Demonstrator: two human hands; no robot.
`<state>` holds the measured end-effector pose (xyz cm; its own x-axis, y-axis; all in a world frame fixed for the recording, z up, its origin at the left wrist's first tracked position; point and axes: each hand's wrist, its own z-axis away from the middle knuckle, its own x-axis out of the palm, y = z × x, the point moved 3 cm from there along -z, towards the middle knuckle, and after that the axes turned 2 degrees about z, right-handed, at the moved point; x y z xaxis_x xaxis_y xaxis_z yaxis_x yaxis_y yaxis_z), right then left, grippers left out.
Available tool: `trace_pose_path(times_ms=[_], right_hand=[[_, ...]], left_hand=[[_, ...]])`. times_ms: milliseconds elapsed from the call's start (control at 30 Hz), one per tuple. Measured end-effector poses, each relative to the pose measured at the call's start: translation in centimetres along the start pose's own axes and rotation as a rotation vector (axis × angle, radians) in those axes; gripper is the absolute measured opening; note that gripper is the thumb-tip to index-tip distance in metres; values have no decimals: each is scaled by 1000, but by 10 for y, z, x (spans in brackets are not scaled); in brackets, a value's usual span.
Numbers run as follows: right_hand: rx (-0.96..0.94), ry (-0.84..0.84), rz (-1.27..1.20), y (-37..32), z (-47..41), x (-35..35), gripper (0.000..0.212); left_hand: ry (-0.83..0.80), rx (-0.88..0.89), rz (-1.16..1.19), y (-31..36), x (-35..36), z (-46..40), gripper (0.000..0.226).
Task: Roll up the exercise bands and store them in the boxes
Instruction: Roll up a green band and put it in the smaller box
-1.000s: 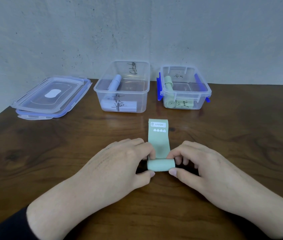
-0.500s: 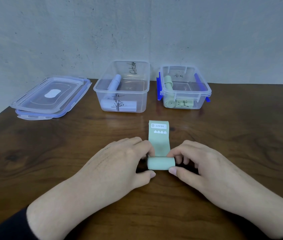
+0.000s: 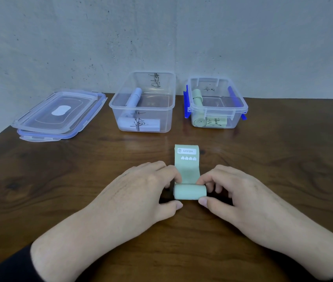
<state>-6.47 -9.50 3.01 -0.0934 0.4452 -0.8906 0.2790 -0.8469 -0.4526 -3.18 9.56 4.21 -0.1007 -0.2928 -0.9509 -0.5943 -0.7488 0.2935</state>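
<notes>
A pale green exercise band [image 3: 189, 192] lies on the wooden table, its near end rolled into a short cylinder and its flat tail, marked HEAVY, stretching away from me. My left hand [image 3: 139, 192] pinches the roll's left end between thumb and fingers. My right hand [image 3: 235, 196] pinches the right end the same way. Behind stand two clear boxes: the left box [image 3: 141, 82] holds pale lilac rolls [image 3: 134, 97], the right box [image 3: 240, 112] with blue clips holds green rolls [image 3: 197, 97].
Two clear lids with blue rims [image 3: 59, 112] are stacked at the back left of the table [image 3: 59, 180]. A grey wall rises right behind the boxes. The table's left corner edge runs close to the lids.
The roll has turned a little further away from me and grown slightly thicker, and the flat tail has shortened. Both hands keep their hold.
</notes>
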Motion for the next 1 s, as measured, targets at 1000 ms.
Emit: trace_pose_path(times_ms=[1000], right_hand=[[12, 6, -8, -1, 0, -1, 15]], left_hand=[[-2, -10, 8, -1, -1, -1, 36]])
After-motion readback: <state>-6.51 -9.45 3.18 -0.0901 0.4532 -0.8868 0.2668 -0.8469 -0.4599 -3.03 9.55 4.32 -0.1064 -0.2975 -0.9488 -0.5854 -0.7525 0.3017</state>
